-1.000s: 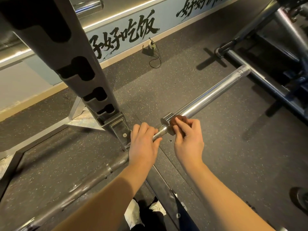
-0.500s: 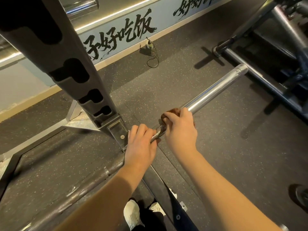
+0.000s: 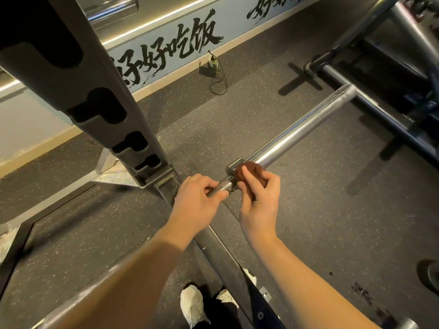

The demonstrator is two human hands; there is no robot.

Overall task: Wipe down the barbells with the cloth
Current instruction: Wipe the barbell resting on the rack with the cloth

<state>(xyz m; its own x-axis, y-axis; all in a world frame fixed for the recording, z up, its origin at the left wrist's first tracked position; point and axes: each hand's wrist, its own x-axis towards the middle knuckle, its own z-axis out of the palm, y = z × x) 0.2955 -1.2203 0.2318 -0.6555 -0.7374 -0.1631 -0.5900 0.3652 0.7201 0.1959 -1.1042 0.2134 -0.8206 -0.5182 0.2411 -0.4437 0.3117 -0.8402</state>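
The cloth [image 3: 248, 173], pinched in the right hand [image 3: 261, 205], has been drawn back off the sleeve [image 3: 308, 129] to the collar [image 3: 234, 163] of the barbell [image 3: 273, 151], so wiping there seems unfinished. The knurled shaft [image 3: 222, 187] is gripped by the left hand [image 3: 199, 205]. The bar's long axis runs lower-left to upper-right above the floor [image 3: 320, 222], sleeve end pointed away.
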